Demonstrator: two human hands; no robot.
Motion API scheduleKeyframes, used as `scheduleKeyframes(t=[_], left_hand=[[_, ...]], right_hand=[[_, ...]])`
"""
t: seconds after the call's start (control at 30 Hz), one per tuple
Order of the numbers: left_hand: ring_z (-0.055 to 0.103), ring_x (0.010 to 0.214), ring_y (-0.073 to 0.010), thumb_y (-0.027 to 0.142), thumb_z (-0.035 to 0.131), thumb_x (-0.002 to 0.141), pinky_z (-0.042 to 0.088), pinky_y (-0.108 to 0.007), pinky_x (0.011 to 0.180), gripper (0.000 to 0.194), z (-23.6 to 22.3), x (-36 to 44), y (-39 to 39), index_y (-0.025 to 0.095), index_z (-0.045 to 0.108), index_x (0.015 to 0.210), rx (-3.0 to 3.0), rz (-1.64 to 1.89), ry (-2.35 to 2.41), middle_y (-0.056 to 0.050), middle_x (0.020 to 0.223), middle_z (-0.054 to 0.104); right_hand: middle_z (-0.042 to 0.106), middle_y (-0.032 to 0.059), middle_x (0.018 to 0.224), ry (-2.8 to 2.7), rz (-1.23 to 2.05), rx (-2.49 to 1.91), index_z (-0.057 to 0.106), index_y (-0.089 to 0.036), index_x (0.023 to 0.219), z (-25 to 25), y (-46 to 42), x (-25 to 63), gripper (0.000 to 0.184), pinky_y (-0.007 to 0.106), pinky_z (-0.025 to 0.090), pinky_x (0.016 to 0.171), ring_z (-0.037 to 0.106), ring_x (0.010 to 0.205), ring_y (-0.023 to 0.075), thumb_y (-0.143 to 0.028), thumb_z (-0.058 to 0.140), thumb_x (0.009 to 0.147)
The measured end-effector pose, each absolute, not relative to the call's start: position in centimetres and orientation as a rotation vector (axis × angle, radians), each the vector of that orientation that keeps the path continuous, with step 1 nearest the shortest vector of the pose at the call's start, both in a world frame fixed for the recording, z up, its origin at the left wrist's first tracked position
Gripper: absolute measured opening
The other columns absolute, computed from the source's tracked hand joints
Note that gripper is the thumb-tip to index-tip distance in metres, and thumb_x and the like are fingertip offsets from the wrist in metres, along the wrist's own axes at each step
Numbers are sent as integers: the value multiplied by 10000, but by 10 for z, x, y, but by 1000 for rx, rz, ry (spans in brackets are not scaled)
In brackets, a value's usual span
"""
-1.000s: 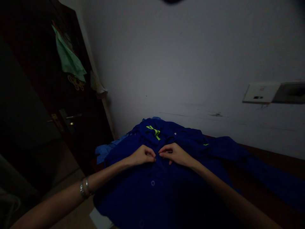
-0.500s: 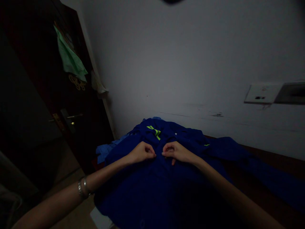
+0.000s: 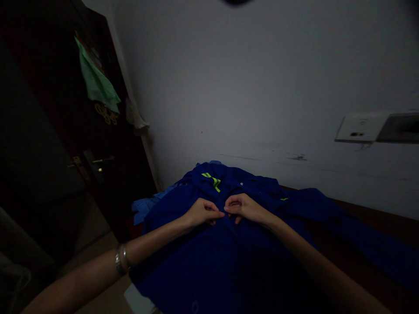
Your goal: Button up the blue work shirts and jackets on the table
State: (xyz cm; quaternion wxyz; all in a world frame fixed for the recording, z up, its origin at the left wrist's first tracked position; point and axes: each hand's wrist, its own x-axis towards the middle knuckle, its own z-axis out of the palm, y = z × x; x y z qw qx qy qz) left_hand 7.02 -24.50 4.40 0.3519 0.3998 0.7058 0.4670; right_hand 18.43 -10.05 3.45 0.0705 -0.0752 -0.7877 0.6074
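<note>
A dark blue work jacket (image 3: 193, 257) with yellow-green reflective strips (image 3: 211, 180) lies spread out in front of me. My left hand (image 3: 203, 212), with bracelets on its wrist, is closed in a pinch at the middle of the jacket's front. Close beside it, my right hand (image 3: 242, 208) also pinches the cloth, thumb and forefinger together. Only a small gap parts the two sets of fingertips. Whether a button sits between them is too dark and small to make out. One sleeve (image 3: 310, 205) stretches away to the right.
Lighter blue cloth (image 3: 144, 208) shows beneath the jacket at the left. A white wall (image 3: 245, 96) with a socket plate (image 3: 358, 127) rises behind. On the left stands a dark door (image 3: 108, 183) with a handle and a hanging green cloth (image 3: 96, 83). A reddish-brown tabletop (image 3: 376, 214) shows at right.
My left hand has moved right, bringing its fingertips nearer to the right hand's. The right hand has barely shifted, and the jacket lies nearly the same.
</note>
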Motion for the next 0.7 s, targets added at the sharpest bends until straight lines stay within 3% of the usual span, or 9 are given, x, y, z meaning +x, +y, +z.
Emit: scheduleKeyframes(t=[0.27, 0.7], left_hand=[[413, 474, -59, 366, 703, 565, 283, -191, 474, 282, 41, 64, -245, 106, 601, 610, 1143, 1193, 1806, 38, 513, 516], [397, 476, -66, 338, 674, 564, 273, -198, 484, 245, 41, 64, -248, 110, 592, 604, 1134, 1164, 1852, 41, 515, 509]], right_hand=[[571, 3, 604, -2455, 1778, -278, 562, -130, 736, 37, -96, 188, 197, 187, 448, 452, 556, 562, 99, -314, 612, 688], [537, 2, 626, -2325, 1813, -427, 515, -138, 753, 31, -111, 186, 169, 184, 453, 400, 574, 577, 120, -289, 583, 724]])
